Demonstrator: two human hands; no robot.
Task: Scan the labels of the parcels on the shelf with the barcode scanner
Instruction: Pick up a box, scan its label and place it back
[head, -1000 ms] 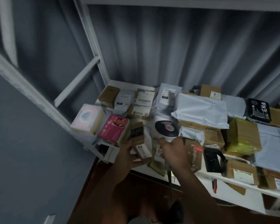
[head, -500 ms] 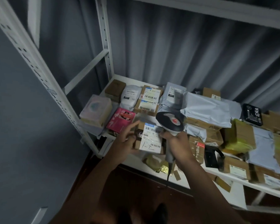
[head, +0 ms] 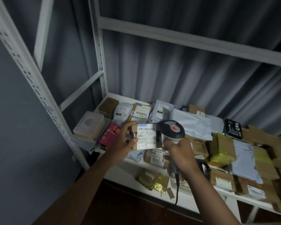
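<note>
My left hand [head: 128,142] grips a small parcel [head: 146,137], now lifted clear of the shelf [head: 199,202] with its label turned up; my right hand [head: 180,155] grips the barcode scanner [head: 172,131], whose head has closed in just right of the label. I judge this one ready to scan

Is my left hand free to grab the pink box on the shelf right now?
Probably not yet: the left hand already holds a small labelled parcel. The pink box lies uncovered just beside it, so only the full grip stands in the way.
</note>
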